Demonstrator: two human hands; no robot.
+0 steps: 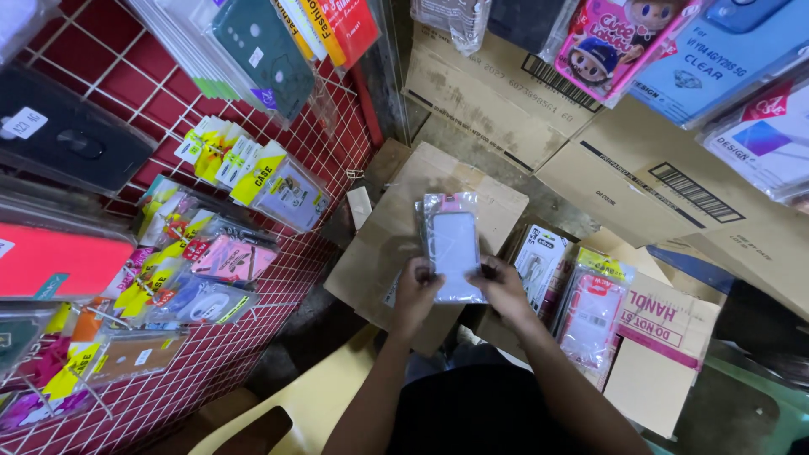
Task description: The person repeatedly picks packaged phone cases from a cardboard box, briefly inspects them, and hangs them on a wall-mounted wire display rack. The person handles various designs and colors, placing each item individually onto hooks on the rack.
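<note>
A clear phone case in a see-through plastic sleeve (pixel 453 246) is held upright in front of the person, above a flattened cardboard box (pixel 396 219) on the floor. Its lower left edge is pinched by the fingers of the left hand (pixel 415 289), which are pressed together around the sleeve. Its lower right corner is gripped in the same way by the right hand (pixel 500 286), with the thumb laid on the front of the sleeve. A pink strip is seen at the top of the sleeve.

Just to the right of the hands, an open carton (pixel 666 337) is filled with more packaged cases, among them a white packet (pixel 539 257) and a clear packet with a yellow-green header (pixel 592 312). Larger cardboard boxes (pixel 497 93) are stacked behind, against the wall.

To the left, a red panel covered by a white wire grid (pixel 278 286) is hung with many packaged cases, several with yellow header cards (pixel 253 173). A dark green case (pixel 265 50) and a black case (pixel 72 131) are hung higher up. At the upper right, a pink packet with a cartoon figure (pixel 611 42) and a blue packet (pixel 725 59) are hung overhead. A pale yellow plastic chair (pixel 312 404) is seen beneath the person's arms.
</note>
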